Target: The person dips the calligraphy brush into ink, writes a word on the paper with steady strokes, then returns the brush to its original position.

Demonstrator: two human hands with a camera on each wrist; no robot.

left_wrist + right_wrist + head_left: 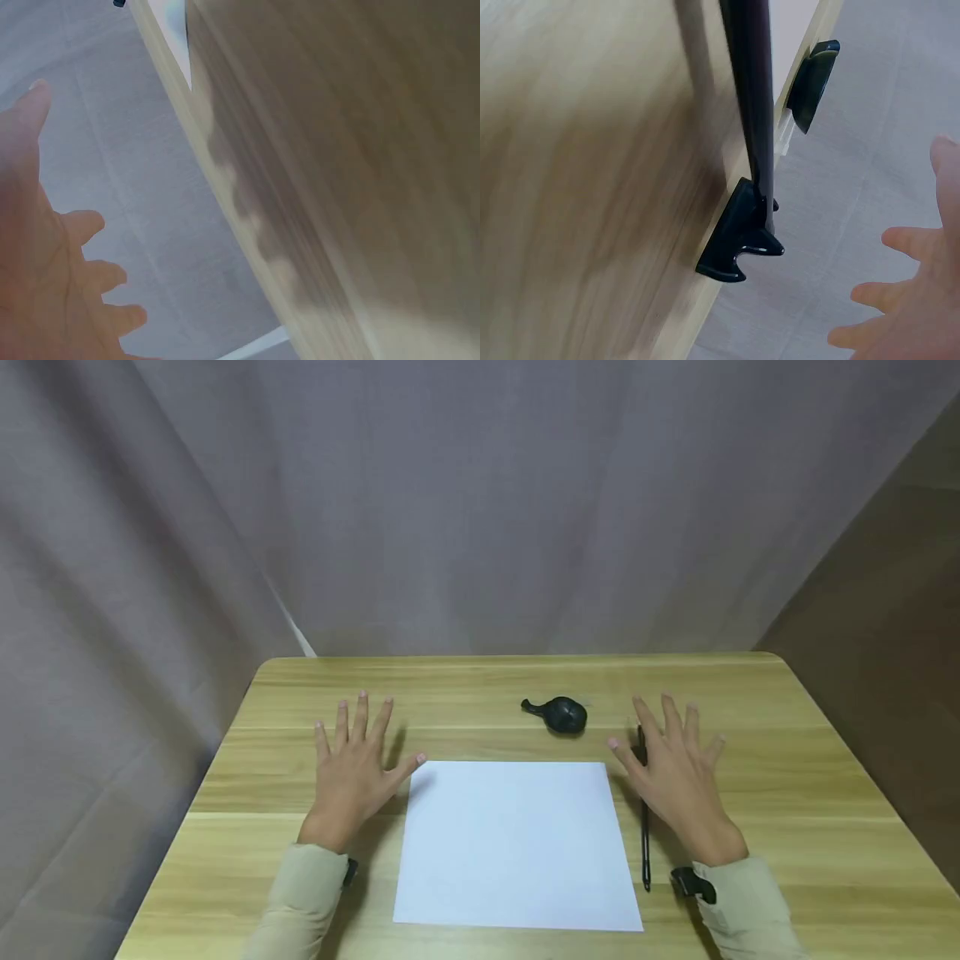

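Both hands are spread palm down over the table, with shadows beside them. My left hand (pixel 351 777) is left of a blank white sheet of paper (pixel 517 847), its thumb tip overlapping the sheet's far left corner. Past the sheet's right edge, my right hand (pixel 677 772) partly overlaps a slim dark stick (pixel 646 839) in the head view. In the right wrist view the stick's far end meets a small notched black stand (pixel 724 240). A black rounded object with a narrow neck (pixel 565 715) lies beyond the paper. Neither hand holds anything.
The light wooden table (pixel 465 677) has rounded far corners. A grey curtain (pixel 480 510) hangs behind it and along the left side. To the right is a brownish surface (pixel 885 635). Dark bands (pixel 693 885) sit at both wrists, by the beige sleeves (pixel 750 910).
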